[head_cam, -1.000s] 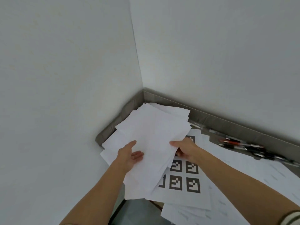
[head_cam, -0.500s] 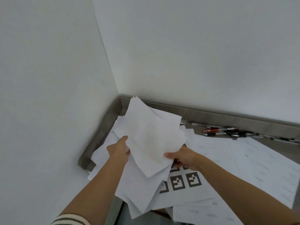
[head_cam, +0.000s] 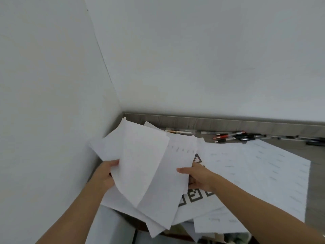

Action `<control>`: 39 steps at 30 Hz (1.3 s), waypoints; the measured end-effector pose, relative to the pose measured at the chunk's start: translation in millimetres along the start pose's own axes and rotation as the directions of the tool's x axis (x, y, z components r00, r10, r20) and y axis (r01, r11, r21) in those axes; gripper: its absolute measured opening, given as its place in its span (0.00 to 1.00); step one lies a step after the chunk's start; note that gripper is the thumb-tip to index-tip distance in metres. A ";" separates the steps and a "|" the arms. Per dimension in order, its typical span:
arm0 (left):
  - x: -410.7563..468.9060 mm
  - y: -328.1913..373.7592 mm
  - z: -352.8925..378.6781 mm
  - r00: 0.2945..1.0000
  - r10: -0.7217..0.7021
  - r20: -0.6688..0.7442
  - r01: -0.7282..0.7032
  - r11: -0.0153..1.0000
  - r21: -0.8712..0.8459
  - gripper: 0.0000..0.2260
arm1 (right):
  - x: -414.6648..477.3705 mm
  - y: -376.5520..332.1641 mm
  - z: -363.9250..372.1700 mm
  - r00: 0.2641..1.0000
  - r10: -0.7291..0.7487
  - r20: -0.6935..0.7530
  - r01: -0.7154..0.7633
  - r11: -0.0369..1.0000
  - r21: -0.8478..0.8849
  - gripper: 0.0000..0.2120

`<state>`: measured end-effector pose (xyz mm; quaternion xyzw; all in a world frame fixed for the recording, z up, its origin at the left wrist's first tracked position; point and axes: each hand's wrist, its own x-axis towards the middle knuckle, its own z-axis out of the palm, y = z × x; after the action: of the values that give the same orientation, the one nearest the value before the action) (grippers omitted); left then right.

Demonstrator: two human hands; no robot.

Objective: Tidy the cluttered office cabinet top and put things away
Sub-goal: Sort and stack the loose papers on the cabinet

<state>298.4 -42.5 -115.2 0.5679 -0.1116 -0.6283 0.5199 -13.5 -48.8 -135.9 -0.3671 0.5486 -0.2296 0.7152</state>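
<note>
Paper stack (head_cam: 146, 164) occupies lower centre of frame, raised over the desk (head_cam: 316, 161) corner. Left hand (head_cam: 105, 175) grip clamps its left edge; right hand (head_cam: 198, 176) grip pinches its right edge. Pens (head_cam: 228, 136) lie along the back, right of centre.

No word or number can be read. The white sheets (head_cam: 144, 164) carry faint grey lines, too blurred to make out. One sheet shows black square marker patterns (head_cam: 194, 197), not letters.

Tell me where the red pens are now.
Head view: the red pens lie right of centre, by the cabinet top's back rim, behind the spread papers.
</note>
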 end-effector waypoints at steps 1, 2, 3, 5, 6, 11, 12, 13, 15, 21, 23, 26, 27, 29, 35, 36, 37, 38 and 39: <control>-0.1 4.3 -10.9 1.000 -0.001 0.020 0.000 1.000 0.014 0.08 | 3.1 5.1 9.2 0.997 -0.009 -0.075 0.008 1.000 -0.018 0.20; 1.9 6.8 -20.0 0.995 -0.023 0.093 0.018 0.998 0.053 0.09 | 6.2 9.0 18.1 0.990 -0.019 -0.141 0.017 1.000 -0.020 0.21; 7.0 6.8 -32.6 0.969 -0.018 0.244 -0.001 0.997 0.076 0.12 | 8.2 11.1 26.4 0.983 -0.031 -0.180 0.028 0.999 -0.023 0.21; 20.2 6.9 -62.2 0.931 0.094 0.353 -0.142 0.983 0.112 0.17 | 8.1 5.3 31.8 0.977 -0.047 -0.209 0.029 0.995 -0.092 0.19; 14.3 6.6 -62.6 0.916 0.170 0.364 -0.249 0.951 0.182 0.19 | 5.9 -1.9 27.1 0.975 -0.055 -0.215 0.022 0.988 -0.155 0.18; -31.9 -6.2 -40.2 0.997 0.021 0.069 -0.044 0.938 0.343 0.14 | 0.9 -34.6 -36.0 0.912 -0.137 -0.387 0.062 0.978 -0.198 0.15; -33.5 -10.2 -34.4 0.999 0.029 0.046 -0.044 0.933 0.356 0.13 | -0.9 -36.9 -45.3 0.889 -0.149 -0.432 0.073 0.980 -0.187 0.14; -33.5 -14.7 -28.4 0.999 0.031 0.019 -0.036 0.928 0.371 0.12 | -1.1 -35.8 -51.6 0.874 -0.154 -0.461 0.071 0.979 -0.193 0.12; -33.2 -24.6 -13.7 0.999 0.037 -0.014 -0.029 0.930 0.367 0.11 | -1.7 -28.3 -57.4 0.873 -0.126 -0.471 0.000 0.966 -0.258 0.09; -23.7 -43.3 11.0 0.994 -0.023 -0.104 0.043 0.980 0.195 0.08 | -11.5 -8.0 -67.0 0.864 -0.165 -0.476 -0.195 0.762 -0.617 0.16; -16.5 -49.9 10.4 0.980 -0.016 -0.196 0.048 0.986 0.157 0.12 | -24.1 -15.4 -71.7 0.915 -0.044 -0.400 -0.299 0.591 -0.749 0.19; -14.5 -63.3 10.9 0.967 -0.044 -0.253 0.082 0.987 0.141 0.15 | -27.3 -35.5 -76.5 0.868 -0.240 -0.434 -0.372 0.261 -0.890 0.23; -17.7 -69.1 12.2 0.965 -0.048 -0.257 0.086 0.987 0.137 0.15 | -22.6 -43.7 -77.3 0.836 -0.361 -0.413 -0.344 0.241 -0.908 0.22; -28.4 -84.8 15.4 0.961 -0.035 -0.273 0.077 0.987 0.143 0.15 | -2.6 -58.0 -73.3 0.804 -0.497 -0.327 -0.208 0.281 -0.937 0.19; -64.2 -129.9 25.6 0.925 -0.001 -0.379 0.039 0.995 0.092 0.14 | 59.2 -75.5 -36.7 0.954 -0.273 -0.125 -0.032 0.322 -0.946 0.31; -67.2 -132.8 28.0 0.918 0.019 -0.395 0.013 0.997 0.080 0.13 | 64.9 -74.2 -33.1 0.964 -0.235 -0.122 -0.044 0.310 -0.950 0.31; -69.5 -135.2 29.6 0.910 0.034 -0.413 -0.010 0.998 0.060 0.13 | 69.0 -73.8 -27.3 0.974 -0.203 -0.095 -0.033 0.291 -0.956 0.32; -70.7 -135.4 31.4 0.906 0.040 -0.421 -0.023 0.999 0.046 0.14 | 69.7 -72.7 -22.7 0.984 -0.169 -0.064 -0.017 0.268 -0.963 0.32; -71.5 -137.0 32.0 0.900 0.041 -0.434 -0.032 0.999 0.028 0.14 | 71.6 -70.1 -18.8 0.990 -0.140 -0.022 0.010 0.230 -0.973 0.33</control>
<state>186.4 58.3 -162.0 0.6967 -0.0099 -0.4750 0.5376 -5.3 -150.1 -127.9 -0.7441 0.5911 0.1062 0.2928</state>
